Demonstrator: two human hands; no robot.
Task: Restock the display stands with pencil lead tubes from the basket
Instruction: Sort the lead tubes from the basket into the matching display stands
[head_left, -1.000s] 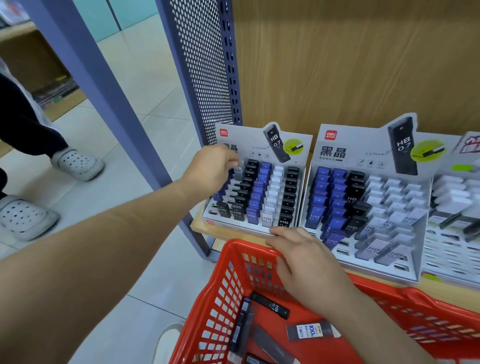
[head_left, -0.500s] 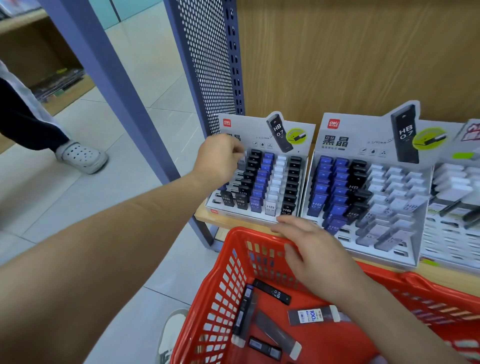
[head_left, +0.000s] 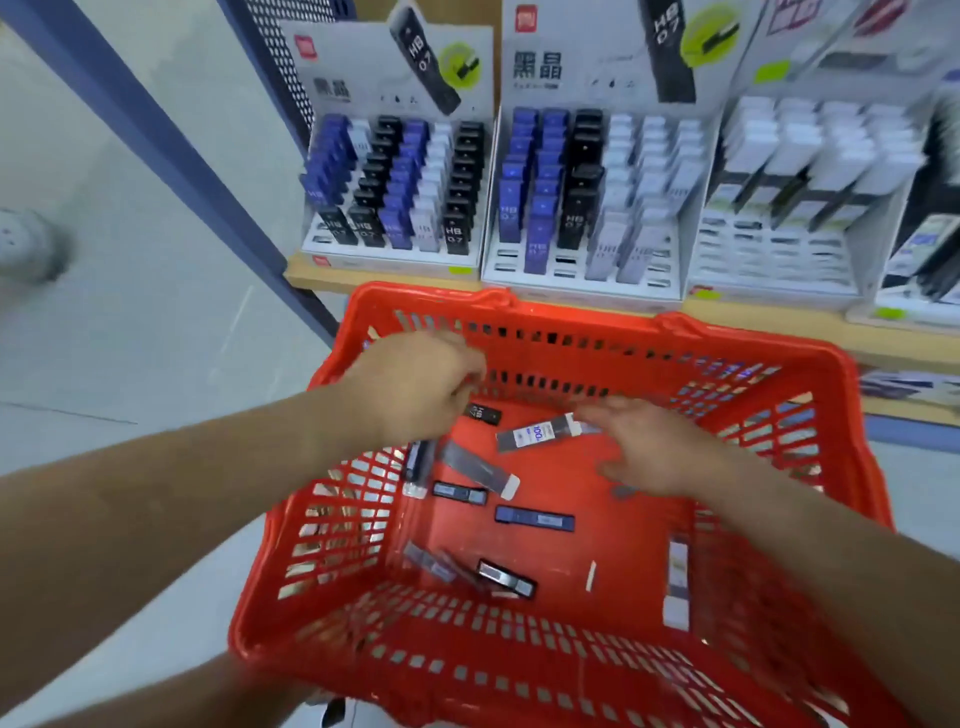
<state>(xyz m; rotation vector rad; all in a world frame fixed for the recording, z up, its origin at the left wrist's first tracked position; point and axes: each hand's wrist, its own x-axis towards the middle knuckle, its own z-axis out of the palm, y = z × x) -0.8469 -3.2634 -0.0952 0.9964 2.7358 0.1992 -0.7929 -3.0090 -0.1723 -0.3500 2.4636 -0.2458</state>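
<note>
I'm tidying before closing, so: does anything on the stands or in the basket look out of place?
In the red basket, pencil lead tubes lie scattered at all angles, and a small white piece lies loose among them; too blurred to identify. The second display stand from the left has empty front slots.

basket (head_left: 561, 670) in front of shelf (head_left: 374, 278), lead tubes (head_left: 535, 518) inside it, display stands (head_left: 400, 171) side by side on shelf behind
</note>
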